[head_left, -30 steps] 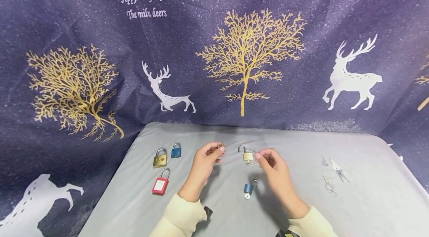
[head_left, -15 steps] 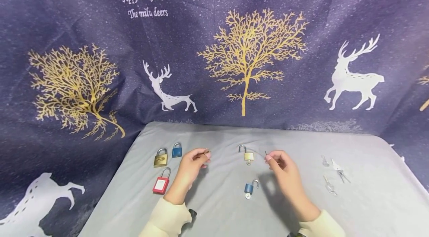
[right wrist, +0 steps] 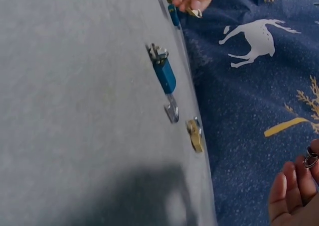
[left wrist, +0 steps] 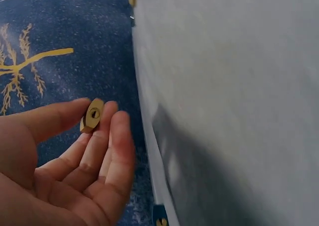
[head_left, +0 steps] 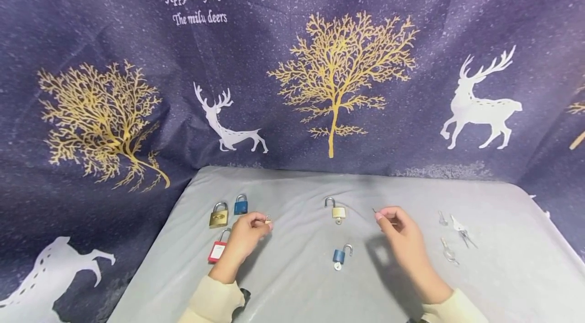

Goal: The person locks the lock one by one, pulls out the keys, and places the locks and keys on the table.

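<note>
Between thumb and fingertips my left hand [head_left: 249,234] pinches a small brass padlock [head_left: 268,221], held above the table. Its keyhole end faces the camera in the left wrist view, where the padlock [left wrist: 92,116] sits at the fingertips. My right hand [head_left: 402,231] pinches a small metal key ring [right wrist: 310,161]; most of what it holds is hidden by the fingers. Between the hands lie a brass padlock [head_left: 338,213] and a blue padlock [head_left: 338,257], both with raised shackles and keys in their bottoms.
Left of my left hand are a larger brass padlock [head_left: 218,219], a blue padlock [head_left: 240,206] and a red padlock [head_left: 217,251], partly covered by the hand. Several loose keys [head_left: 449,253] lie on the grey cloth at right. A patterned curtain [head_left: 292,84] hangs behind.
My left hand has carried the small brass padlock left and toward me, to beside the red and blue padlocks. The right hand has drifted right, away from the open brass padlock.
</note>
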Motion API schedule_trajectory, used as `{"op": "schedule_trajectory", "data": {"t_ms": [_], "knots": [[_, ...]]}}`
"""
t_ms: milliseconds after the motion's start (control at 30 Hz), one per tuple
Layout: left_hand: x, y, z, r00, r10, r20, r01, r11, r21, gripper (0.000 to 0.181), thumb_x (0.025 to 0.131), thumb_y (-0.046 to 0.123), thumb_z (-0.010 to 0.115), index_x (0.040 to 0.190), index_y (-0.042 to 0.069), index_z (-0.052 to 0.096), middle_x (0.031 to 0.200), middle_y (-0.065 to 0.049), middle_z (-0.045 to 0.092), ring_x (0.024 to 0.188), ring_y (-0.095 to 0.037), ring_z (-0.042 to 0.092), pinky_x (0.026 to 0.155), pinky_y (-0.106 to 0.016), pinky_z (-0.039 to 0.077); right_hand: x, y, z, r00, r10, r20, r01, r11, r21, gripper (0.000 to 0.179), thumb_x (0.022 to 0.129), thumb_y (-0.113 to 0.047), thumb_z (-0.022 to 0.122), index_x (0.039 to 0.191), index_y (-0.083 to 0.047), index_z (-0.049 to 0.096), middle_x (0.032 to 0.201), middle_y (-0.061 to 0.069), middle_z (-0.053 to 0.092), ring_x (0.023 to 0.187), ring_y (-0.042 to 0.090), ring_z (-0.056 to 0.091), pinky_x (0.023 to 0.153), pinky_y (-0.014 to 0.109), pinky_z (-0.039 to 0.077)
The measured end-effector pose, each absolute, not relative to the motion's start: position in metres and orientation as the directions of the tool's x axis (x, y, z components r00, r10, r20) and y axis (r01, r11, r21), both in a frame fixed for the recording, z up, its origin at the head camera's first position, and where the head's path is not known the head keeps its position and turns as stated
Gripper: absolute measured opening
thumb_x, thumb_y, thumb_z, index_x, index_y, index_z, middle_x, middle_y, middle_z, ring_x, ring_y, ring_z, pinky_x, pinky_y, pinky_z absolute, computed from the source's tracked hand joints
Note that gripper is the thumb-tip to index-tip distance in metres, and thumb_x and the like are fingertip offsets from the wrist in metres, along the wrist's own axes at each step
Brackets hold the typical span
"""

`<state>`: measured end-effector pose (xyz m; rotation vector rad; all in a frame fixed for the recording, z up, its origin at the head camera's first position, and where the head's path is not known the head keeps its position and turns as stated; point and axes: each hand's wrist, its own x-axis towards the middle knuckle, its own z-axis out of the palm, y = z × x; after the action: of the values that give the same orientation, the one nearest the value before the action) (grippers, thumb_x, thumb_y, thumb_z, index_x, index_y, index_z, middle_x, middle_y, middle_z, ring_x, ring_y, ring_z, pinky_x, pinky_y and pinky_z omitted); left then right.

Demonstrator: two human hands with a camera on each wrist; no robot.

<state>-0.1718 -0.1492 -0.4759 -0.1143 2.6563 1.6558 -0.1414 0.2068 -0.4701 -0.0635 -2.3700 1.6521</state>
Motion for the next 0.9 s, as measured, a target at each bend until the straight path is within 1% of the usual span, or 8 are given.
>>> {"op": "schedule_trajectory", "data": {"t_ms": [67, 200, 267, 367, 433, 667, 800, 900], "knots": [[-0.171, -0.154, -0.478, -0.998, -0.054, -0.039, -0.062, 0.511, 0.857, 0.012, 0.084, 0.007, 0.075, 0.092, 0.001, 0.069, 0.076, -0.005, 0.069, 0.064, -0.010, 0.057, 0.060, -0.023, 0.047, -0.141, 0.211, -0.473, -0.967, 0.186, 0.176, -0.094, 0.380, -0.920, 0.018, 0.100, -0.023, 0.064, 0.106, -0.006, 0.067, 0.100, 0.000, 0.069, 0.089, -0.002, 0.065, 0.080, 0.013, 0.052], [-0.170, -0.162, -0.480, -0.998, -0.052, -0.031, -0.057, 0.631, 0.773, 0.010, 0.083, 0.011, 0.076, 0.086, 0.006, 0.068, 0.071, 0.002, 0.065, 0.063, -0.008, 0.054, 0.060, -0.024, 0.045, -0.139, 0.218, -0.477, -0.967, 0.196, 0.164, -0.067, 0.425, -0.903, 0.020, 0.100, -0.027, 0.064, 0.106, -0.008, 0.067, 0.098, -0.011, 0.068, 0.090, -0.006, 0.063, 0.082, 0.010, 0.051], [-0.169, -0.164, -0.480, -0.998, -0.048, -0.036, -0.059, 0.670, 0.740, 0.010, 0.083, 0.012, 0.076, 0.085, 0.007, 0.067, 0.070, 0.003, 0.064, 0.061, -0.008, 0.054, 0.059, -0.025, 0.044, -0.138, 0.222, -0.478, -0.966, 0.205, 0.159, -0.055, 0.438, -0.897, 0.020, 0.100, -0.028, 0.065, 0.105, -0.008, 0.067, 0.098, -0.015, 0.068, 0.090, -0.008, 0.063, 0.082, 0.009, 0.050], [-0.168, -0.167, -0.480, -0.999, -0.031, -0.042, -0.052, 0.719, 0.693, 0.011, 0.083, 0.011, 0.075, 0.083, 0.008, 0.065, 0.068, 0.003, 0.064, 0.059, -0.008, 0.054, 0.058, -0.026, 0.044, -0.137, 0.228, -0.477, -0.964, 0.212, 0.158, -0.048, 0.449, -0.892, 0.020, 0.100, -0.027, 0.065, 0.103, -0.007, 0.068, 0.098, -0.016, 0.068, 0.090, -0.009, 0.062, 0.082, 0.008, 0.050], [-0.167, -0.169, -0.480, -0.999, -0.026, -0.048, -0.051, 0.745, 0.665, 0.012, 0.083, 0.011, 0.075, 0.082, 0.009, 0.064, 0.068, 0.003, 0.063, 0.058, -0.008, 0.054, 0.058, -0.026, 0.044, -0.136, 0.231, -0.476, -0.964, 0.215, 0.157, -0.044, 0.453, -0.891, 0.021, 0.100, -0.027, 0.065, 0.102, -0.007, 0.068, 0.098, -0.016, 0.069, 0.090, -0.009, 0.063, 0.082, 0.008, 0.050], [-0.166, -0.176, -0.478, -0.998, -0.014, -0.062, -0.049, 0.782, 0.621, 0.012, 0.084, 0.011, 0.074, 0.083, 0.008, 0.062, 0.068, 0.001, 0.062, 0.056, -0.010, 0.056, 0.057, -0.028, 0.045, -0.131, 0.247, -0.474, -0.958, 0.249, 0.144, -0.005, 0.485, -0.874, 0.021, 0.099, -0.029, 0.065, 0.104, -0.009, 0.069, 0.095, -0.031, 0.063, 0.088, -0.014, 0.060, 0.080, 0.006, 0.047], [-0.164, -0.179, -0.477, -0.999, 0.001, -0.042, -0.023, 0.820, 0.572, 0.014, 0.084, 0.011, 0.074, 0.080, 0.009, 0.061, 0.067, 0.002, 0.057, 0.061, -0.013, 0.051, 0.059, -0.029, 0.042, -0.128, 0.258, -0.474, -0.954, 0.253, 0.161, -0.008, 0.516, -0.857, 0.023, 0.099, -0.030, 0.065, 0.105, -0.008, 0.070, 0.094, -0.033, 0.062, 0.088, -0.016, 0.059, 0.079, 0.004, 0.046], [-0.163, -0.181, -0.477, -0.998, -0.009, -0.061, -0.042, 0.836, 0.547, 0.015, 0.086, 0.014, 0.073, 0.079, 0.011, 0.060, 0.068, 0.003, 0.055, 0.063, -0.014, 0.049, 0.058, -0.030, 0.041, -0.126, 0.266, -0.473, -0.953, 0.249, 0.174, -0.012, 0.543, -0.840, 0.023, 0.099, -0.031, 0.065, 0.106, -0.009, 0.070, 0.094, -0.034, 0.061, 0.087, -0.017, 0.058, 0.079, 0.003, 0.044]]}}
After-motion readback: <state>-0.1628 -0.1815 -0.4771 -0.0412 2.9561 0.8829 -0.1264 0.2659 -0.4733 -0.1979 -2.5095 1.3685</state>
